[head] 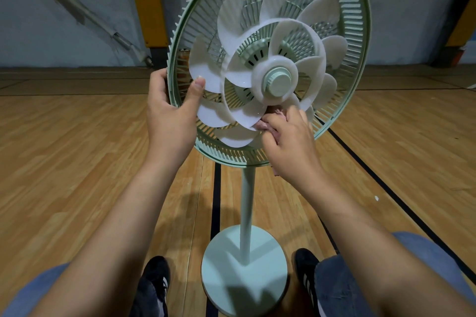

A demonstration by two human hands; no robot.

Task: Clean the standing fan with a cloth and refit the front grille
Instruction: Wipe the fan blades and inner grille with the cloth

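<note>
L hand [168, 108]: grips rear grille [180, 41] rim, thumb on blade [206, 72].
R hand [288, 141]: clutches cloth [265, 126] at lower blades.
Floor [77, 149]: open both sides.

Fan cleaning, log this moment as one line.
stage: wiping blades | left hand: holds rear guard, thumb on blade | right hand: grips cloth | front grille: off

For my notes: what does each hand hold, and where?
Left hand grips the rear grille at its left rim; right hand holds a bunched pink cloth.
</note>
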